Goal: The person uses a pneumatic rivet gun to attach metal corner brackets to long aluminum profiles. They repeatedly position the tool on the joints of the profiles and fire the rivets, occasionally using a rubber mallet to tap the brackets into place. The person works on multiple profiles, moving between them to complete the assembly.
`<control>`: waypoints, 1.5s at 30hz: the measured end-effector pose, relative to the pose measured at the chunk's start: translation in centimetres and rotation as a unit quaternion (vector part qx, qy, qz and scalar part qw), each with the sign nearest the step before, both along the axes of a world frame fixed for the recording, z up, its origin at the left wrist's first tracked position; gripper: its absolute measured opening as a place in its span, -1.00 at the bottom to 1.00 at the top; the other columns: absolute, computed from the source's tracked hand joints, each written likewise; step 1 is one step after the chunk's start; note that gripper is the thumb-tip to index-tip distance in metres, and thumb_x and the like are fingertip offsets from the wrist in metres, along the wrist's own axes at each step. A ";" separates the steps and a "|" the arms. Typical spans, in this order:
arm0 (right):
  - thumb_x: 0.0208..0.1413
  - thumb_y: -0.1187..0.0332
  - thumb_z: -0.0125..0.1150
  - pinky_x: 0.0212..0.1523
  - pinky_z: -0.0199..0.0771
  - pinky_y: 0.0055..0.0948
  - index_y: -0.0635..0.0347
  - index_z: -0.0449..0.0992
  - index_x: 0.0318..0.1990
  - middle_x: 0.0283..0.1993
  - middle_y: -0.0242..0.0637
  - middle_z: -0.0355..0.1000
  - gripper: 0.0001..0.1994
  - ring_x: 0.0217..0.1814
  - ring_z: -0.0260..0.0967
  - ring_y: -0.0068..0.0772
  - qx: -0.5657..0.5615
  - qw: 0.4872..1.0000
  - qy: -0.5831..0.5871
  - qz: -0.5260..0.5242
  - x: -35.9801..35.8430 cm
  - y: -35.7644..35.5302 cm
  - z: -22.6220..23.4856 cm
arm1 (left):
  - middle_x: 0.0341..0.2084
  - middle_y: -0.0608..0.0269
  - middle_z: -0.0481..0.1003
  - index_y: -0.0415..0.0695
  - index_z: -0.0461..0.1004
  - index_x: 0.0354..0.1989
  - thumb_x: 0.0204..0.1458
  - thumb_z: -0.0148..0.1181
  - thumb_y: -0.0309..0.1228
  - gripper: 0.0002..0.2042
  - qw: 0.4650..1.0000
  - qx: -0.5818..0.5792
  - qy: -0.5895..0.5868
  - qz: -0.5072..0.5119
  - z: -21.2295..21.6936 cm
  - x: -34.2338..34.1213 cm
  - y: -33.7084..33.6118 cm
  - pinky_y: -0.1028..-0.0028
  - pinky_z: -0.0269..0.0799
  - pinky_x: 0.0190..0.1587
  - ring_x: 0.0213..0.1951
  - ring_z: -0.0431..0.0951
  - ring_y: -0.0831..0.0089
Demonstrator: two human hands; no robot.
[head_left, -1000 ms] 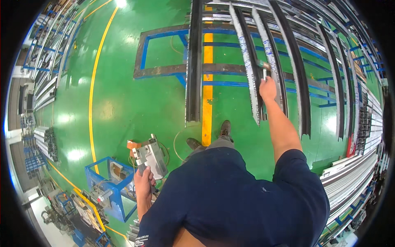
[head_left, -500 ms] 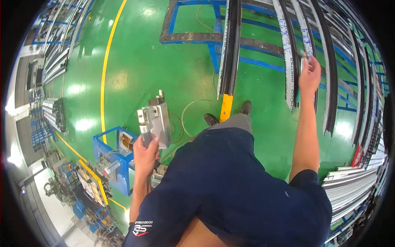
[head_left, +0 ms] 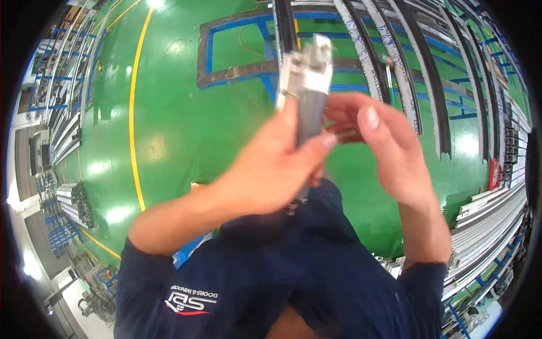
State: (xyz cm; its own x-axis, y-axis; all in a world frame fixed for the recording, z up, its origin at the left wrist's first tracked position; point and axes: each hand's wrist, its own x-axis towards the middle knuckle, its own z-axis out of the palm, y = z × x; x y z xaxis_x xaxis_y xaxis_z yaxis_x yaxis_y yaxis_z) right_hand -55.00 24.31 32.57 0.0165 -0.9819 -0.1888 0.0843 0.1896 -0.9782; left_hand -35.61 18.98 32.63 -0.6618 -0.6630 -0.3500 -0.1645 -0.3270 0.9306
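Note:
My left hand is closed round the grey handle of a hand-held metal tool with a blocky silver head. The tool is upright in front of my body and somewhat blurred. Just to its right is my right hand, thumb and curled fingers apart, nothing visible in them. Its fingertips come close behind the handle; whether they touch it I cannot tell. Beyond the right hand, a hammer-like tool with a greenish head and thin metal shaft lies among long white-and-black profiles.
A blue steel frame with dark padded bars supports the profiles ahead. Stacked light profiles fill the right side, near a red block. Racks with more profiles stand at the left, past a yellow floor line.
My left hand has brought the metal tool up and rightward to the middle. My right hand has left the hammer-like tool on the profiles and come back leftward beside the metal tool.

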 end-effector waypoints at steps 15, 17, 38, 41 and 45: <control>0.37 0.28 0.32 -0.02 0.66 -0.32 0.40 0.57 0.04 -0.05 -0.14 0.64 -0.69 -0.07 0.64 -0.31 0.349 0.795 -0.088 -0.488 -0.8 13.7 -12.6 | -0.11 -0.33 0.60 -0.36 0.30 0.22 0.26 0.22 -0.33 -0.53 0.854 -0.069 0.009 -0.515 -16.4 -10.9 5.0 0.00 0.55 0.01 -0.06 0.65 -0.20; 0.37 0.31 0.31 -0.05 0.67 -0.31 0.36 0.54 0.05 -0.07 -0.16 0.63 -0.72 -0.09 0.63 -0.32 0.347 0.755 -0.132 -0.540 1.5 15.4 -12.6 | -0.17 -0.26 0.63 -0.31 0.44 0.10 0.25 0.23 -0.28 -0.62 0.779 -0.119 0.017 -0.615 -16.7 -10.5 4.6 -0.02 0.55 -0.04 -0.10 0.66 -0.17; 0.41 0.27 0.13 -0.55 0.13 -0.40 0.06 0.25 -0.40 -0.62 -0.52 0.04 -0.70 -0.66 0.01 -0.59 0.110 0.625 -0.122 -0.763 28.6 18.6 -7.7 | 0.21 -0.18 0.58 -0.35 0.44 0.34 0.20 0.27 -0.22 -0.40 0.747 -0.108 0.121 -0.644 -18.4 -9.1 -0.5 0.06 0.04 0.56 0.26 0.59 0.06; 0.39 0.27 0.17 -0.55 0.12 -0.40 0.09 0.29 -0.35 -0.63 -0.52 0.04 -0.74 -0.66 0.01 -0.58 0.103 0.611 -0.138 -0.773 28.8 17.4 -7.8 | 0.15 -0.14 0.63 -0.33 0.49 0.28 0.18 0.26 -0.22 -0.44 0.750 -0.140 0.119 -0.635 -18.7 -8.7 -0.6 -0.06 -0.14 0.59 0.24 0.61 0.07; 0.39 0.28 0.17 -0.56 0.11 -0.40 0.11 0.31 -0.37 -0.63 -0.52 0.04 -0.73 -0.67 0.03 -0.58 0.075 0.617 -0.160 -0.767 29.6 17.7 -8.9 | 0.05 -0.10 0.68 -0.30 0.56 0.13 0.18 0.24 -0.23 -0.55 0.724 -0.228 0.154 -0.632 -19.9 -8.6 -0.2 -0.19 -0.24 0.58 0.23 0.60 0.04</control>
